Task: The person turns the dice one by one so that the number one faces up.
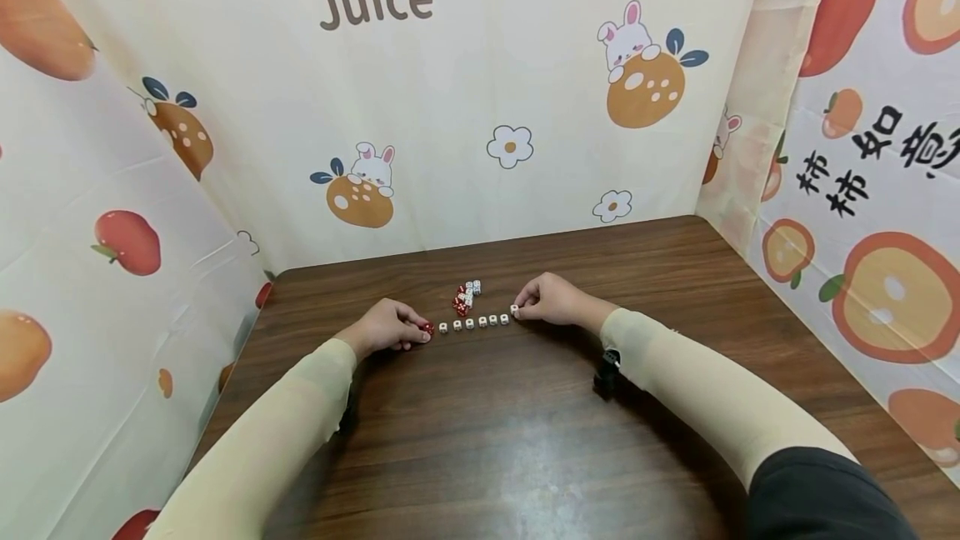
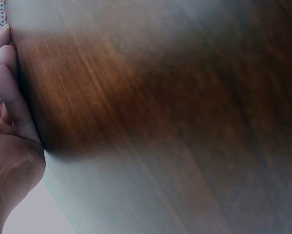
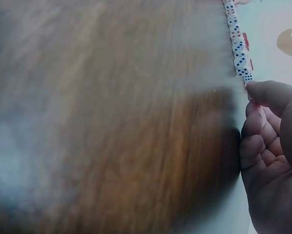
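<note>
In the head view, a row of several white dice (image 1: 470,324) runs left to right across the table. At its left end my left hand (image 1: 386,326) pinches a red die (image 1: 428,328) between thumb and fingers. Past the right end my right hand (image 1: 551,300) holds a white die (image 1: 514,310) by its fingertips, close to the last die in the row. The right wrist view shows the row of dice (image 3: 239,48) leading up to my thumb. From the left wrist, my fingers (image 2: 11,100) hide most of the red die.
Behind the row lies a loose cluster of white dice (image 1: 469,287) and red dice (image 1: 461,303). The brown wooden table (image 1: 480,415) meets a printed cloth backdrop (image 1: 465,215) at the back, with cloth along both sides. A black device (image 1: 606,375) is strapped at my right wrist.
</note>
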A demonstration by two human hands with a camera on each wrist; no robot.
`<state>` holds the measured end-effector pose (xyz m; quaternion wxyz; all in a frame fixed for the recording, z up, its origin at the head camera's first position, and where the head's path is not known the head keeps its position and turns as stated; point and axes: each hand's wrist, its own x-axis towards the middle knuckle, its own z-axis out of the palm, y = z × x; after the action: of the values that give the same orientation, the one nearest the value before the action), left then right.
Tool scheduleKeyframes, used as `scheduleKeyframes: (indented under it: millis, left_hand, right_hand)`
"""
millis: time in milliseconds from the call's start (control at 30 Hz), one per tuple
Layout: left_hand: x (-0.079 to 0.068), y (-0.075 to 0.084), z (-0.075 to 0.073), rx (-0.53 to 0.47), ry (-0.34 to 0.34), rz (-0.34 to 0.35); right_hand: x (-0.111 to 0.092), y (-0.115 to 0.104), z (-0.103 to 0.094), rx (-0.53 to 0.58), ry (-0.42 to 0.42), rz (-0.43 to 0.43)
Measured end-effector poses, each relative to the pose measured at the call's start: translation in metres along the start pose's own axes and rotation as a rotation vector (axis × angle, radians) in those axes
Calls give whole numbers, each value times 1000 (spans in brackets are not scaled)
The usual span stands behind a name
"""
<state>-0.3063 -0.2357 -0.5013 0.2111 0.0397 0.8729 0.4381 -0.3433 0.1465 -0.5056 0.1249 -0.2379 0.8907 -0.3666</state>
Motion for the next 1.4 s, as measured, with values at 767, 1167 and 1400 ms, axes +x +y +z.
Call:
scheduleKeyframes:
  millis: [767,1167,1400]
  left_hand:
    - [-4,2,1,-15,9,0]
    - [-4,3,1,-11,5,1]
    - [-5,4,1,-14,3,7]
  right_hand:
    - [-5,1,6,-84,-1,-56]
    - [-6,0,5,-99,-10,-62]
    - [-8,-3,3,-103,-14,-50]
